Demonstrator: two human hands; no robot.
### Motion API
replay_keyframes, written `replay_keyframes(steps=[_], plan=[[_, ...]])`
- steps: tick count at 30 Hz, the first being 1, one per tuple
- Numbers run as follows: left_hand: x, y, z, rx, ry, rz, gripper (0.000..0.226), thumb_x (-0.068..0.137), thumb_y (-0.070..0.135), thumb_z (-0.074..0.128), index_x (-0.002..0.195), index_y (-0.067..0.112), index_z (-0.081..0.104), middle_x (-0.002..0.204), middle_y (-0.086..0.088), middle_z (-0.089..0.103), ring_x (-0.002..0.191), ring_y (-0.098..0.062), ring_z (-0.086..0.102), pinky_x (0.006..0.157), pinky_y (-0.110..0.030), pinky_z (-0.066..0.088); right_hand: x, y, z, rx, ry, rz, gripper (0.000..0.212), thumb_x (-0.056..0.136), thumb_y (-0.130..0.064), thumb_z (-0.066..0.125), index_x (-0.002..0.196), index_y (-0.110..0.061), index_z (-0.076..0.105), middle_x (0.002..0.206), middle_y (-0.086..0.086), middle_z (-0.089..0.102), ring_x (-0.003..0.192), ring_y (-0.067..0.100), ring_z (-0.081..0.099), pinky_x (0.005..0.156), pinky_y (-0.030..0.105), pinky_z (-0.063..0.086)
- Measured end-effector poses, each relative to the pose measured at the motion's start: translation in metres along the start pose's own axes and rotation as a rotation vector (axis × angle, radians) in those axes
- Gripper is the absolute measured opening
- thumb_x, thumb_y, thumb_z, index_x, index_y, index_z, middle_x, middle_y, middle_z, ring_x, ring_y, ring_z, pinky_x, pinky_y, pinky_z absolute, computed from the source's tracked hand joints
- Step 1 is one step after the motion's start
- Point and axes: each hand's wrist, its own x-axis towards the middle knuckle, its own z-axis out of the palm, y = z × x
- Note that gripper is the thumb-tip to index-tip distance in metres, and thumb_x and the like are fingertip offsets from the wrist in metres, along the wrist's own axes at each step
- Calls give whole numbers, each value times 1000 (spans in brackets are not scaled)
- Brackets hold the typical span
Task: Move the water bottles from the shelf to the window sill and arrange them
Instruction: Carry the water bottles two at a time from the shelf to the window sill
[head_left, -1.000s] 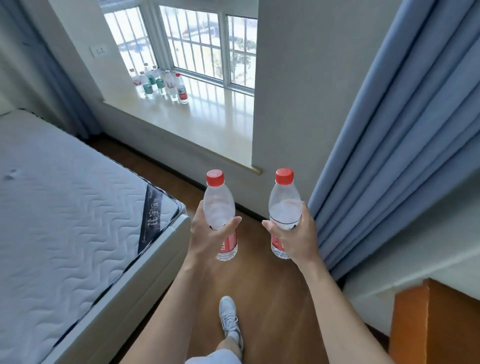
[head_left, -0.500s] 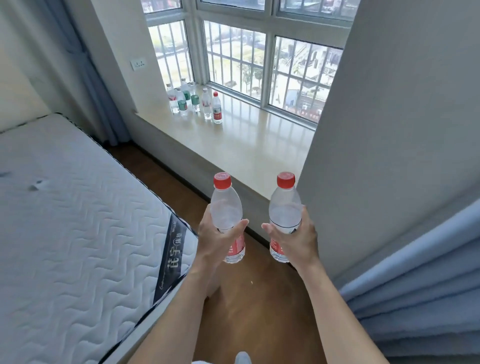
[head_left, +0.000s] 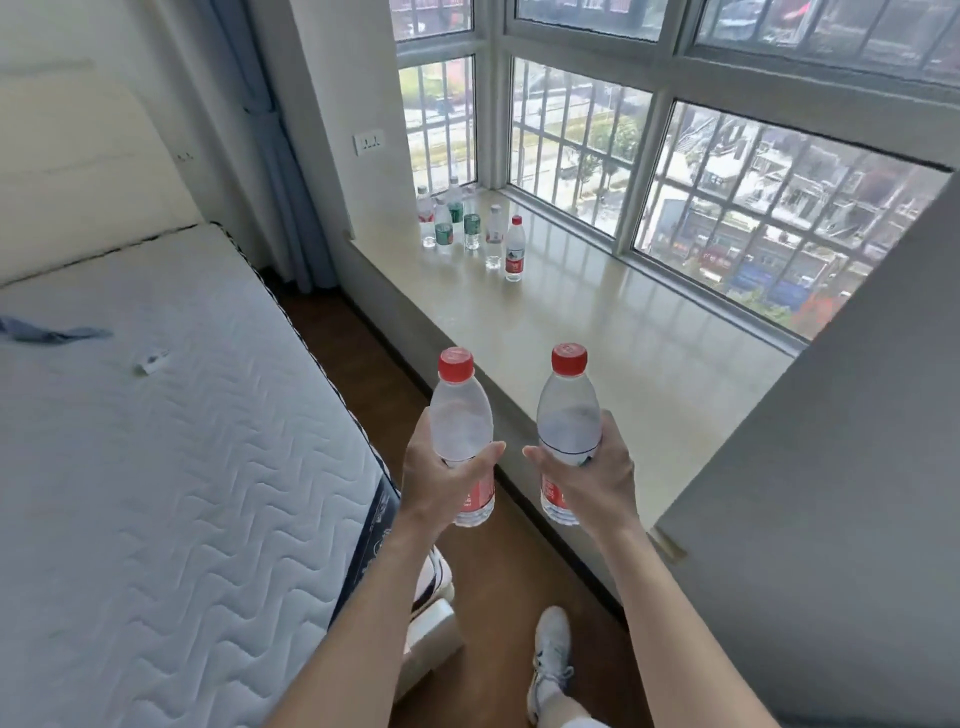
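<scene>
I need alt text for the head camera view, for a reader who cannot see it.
Two bare hands, left hand and right hand, each hold an upright red-capped water bottle beside a window sill. A cluster of bottles stands at its far end; a mattress lies left.

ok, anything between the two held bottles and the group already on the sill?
Nothing visible. Left hand and right hand each hold a red-capped bottle upright; the sill lies bare from there to the bottle cluster at its far end.
</scene>
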Motion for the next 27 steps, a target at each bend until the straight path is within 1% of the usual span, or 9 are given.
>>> replay_keyframes(steps=[2, 5, 6, 12, 14, 18, 20, 23, 27], plan=[[35, 2, 10, -9, 49, -8, 60, 74, 31, 85, 121, 36, 49, 109, 17, 61, 104, -4, 61, 74, -5, 46, 43, -4, 8, 14, -52, -27, 54, 64, -36, 92, 102, -26, 54, 91, -8, 64, 87, 14, 65, 74, 38, 58], [90, 5, 24, -14, 106, -22, 66, 72, 40, 85, 127, 31, 50, 113, 15, 61, 107, -7, 60, 80, -10, 46, 107, -14, 22, 40, -128, -38, 52, 66, -31, 92, 100, -26, 53, 90, -7, 63, 86, 14, 64, 68, 25, 52], [107, 7, 28, -12, 125, -28, 68, 71, 41, 84, 129, 29, 51, 114, 14, 61, 108, -7, 60, 81, -11, 46, 127, -18, 26, 56, -149, -38, 52, 66, -31, 92, 100, -26, 54, 90, -6, 64, 86, 15, 65, 67, 24, 51], [187, 6, 35, -24, 232, -68, 61, 75, 31, 85, 127, 29, 53, 114, 13, 64, 107, -2, 61, 80, -10, 47, 226, -30, 62, 90, -241, -69, 49, 65, -28, 91, 96, -27, 54, 87, -7, 65, 84, 17, 66, 72, 33, 56], [205, 3, 32, -13, 275, -84, 60, 75, 31, 85, 126, 29, 53, 113, 13, 64, 107, -1, 61, 81, -10, 46, 248, -33, 77, 97, -279, -83, 50, 66, -28, 91, 99, -25, 55, 89, -7, 65, 86, 16, 65, 72, 31, 56], [240, -5, 21, 22, 367, -86, 60, 72, 32, 86, 121, 34, 52, 108, 22, 60, 103, 13, 56, 76, -3, 44, 286, -36, 109, 122, -351, -85, 50, 66, -26, 91, 101, -26, 56, 89, -8, 65, 83, 11, 64, 71, 28, 55], [257, -11, 15, 33, 391, -92, 60, 70, 36, 84, 120, 37, 51, 109, 19, 61, 104, 11, 56, 76, -3, 45, 302, -37, 125, 131, -388, -77, 47, 67, -25, 91, 98, -29, 56, 87, -9, 65, 80, 8, 64, 70, 27, 55], [288, -24, 4, 32, 424, -106, 60, 74, 25, 86, 121, 35, 50, 109, 21, 59, 103, 16, 54, 74, 2, 42, 327, -39, 153, 117, -440, -84, 46, 68, -25, 90, 98, -29, 56, 87, -8, 66, 81, 7, 64, 69, 25, 54], [342, -42, -18, 18, 444, -128, 64, 70, 35, 84, 125, 25, 53, 110, 14, 62, 102, 10, 57, 74, -3, 47, 370, -46, 198, 94, -458, -110, 48, 68, -25, 90, 101, -25, 56, 89, -8, 65, 82, 9, 64, 67, 20, 49]])
